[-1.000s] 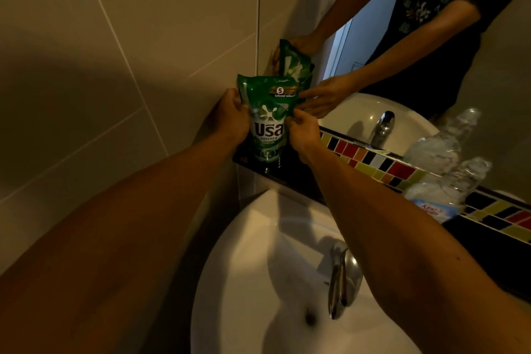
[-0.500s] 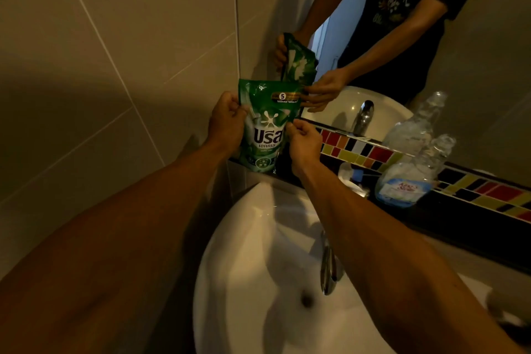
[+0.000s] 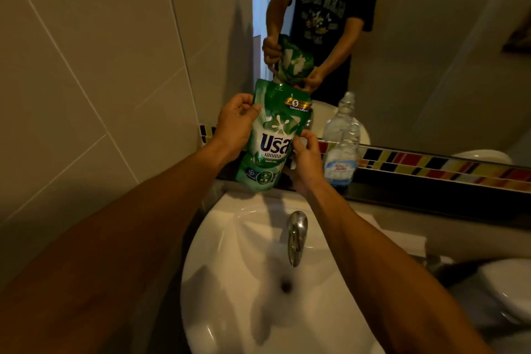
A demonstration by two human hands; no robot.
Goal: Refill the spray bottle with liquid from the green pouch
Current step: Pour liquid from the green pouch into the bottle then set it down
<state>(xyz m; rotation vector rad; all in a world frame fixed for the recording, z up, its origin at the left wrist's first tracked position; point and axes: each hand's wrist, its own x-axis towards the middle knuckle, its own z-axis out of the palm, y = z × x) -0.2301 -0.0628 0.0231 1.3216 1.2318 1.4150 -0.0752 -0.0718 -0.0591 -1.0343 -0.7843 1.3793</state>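
Observation:
The green pouch (image 3: 273,135) with white lettering is held upright above the dark ledge behind the sink. My left hand (image 3: 234,125) grips its upper left edge. My right hand (image 3: 306,162) holds its lower right side. A clear bottle (image 3: 342,158) with a blue-and-white label stands on the ledge just right of my right hand, its neck without a spray head. Its mirror image rises behind it.
A white sink (image 3: 230,282) with a chrome tap (image 3: 296,236) lies below my arms. A mirror (image 3: 431,37) above a strip of coloured tiles (image 3: 431,164) shows a person holding the pouch. A tiled wall (image 3: 86,66) closes the left side. A white toilet (image 3: 508,290) sits at lower right.
The pouch has come up off the ledge and a little toward me, still in both hands. The view has shifted, so the bottle now appears close beside my right hand.

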